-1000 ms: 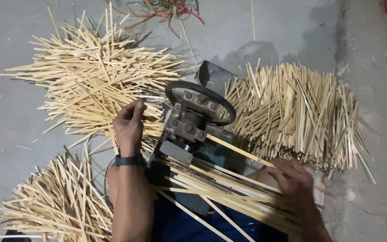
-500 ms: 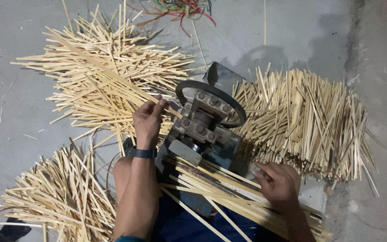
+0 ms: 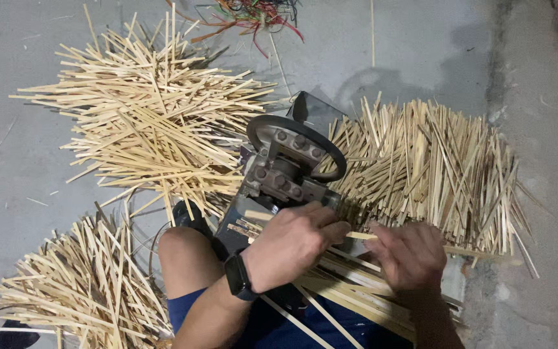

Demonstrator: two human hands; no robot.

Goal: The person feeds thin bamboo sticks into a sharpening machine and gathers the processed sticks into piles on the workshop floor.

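Grey concrete floor (image 3: 33,161), dusty, with stray splinters scattered on it. Small metal machine (image 3: 279,187) sits mid-frame, with a dark ring-shaped wheel (image 3: 295,145) on top and bolt heads showing under it. Left hand (image 3: 295,242), smartwatch (image 3: 239,276) on the wrist, is curled over the near end of the machine, fingers closed around a thin bamboo stick (image 3: 363,236) that runs off to the right. Right hand (image 3: 408,258) is just beside it, fingers bent down on the same stick and on a bundle of sticks (image 3: 350,294) lying across the lap; can't tell exactly how many sticks it pinches. Both hands are close together, nearly touching, right at the machine's near edge. Loose pile of pale sticks (image 3: 156,129) lies upper left, criss-crossed. A second pile (image 3: 434,168) on the right, sticks mostly parallel, butts against the machine. A third pile (image 3: 85,284) sits lower left beside the bare knee (image 3: 185,258). Blue shorts (image 3: 272,326) show at the bottom edge. Tangle of coloured wires (image 3: 253,13) lies at the top of the frame, well apart from the hands.
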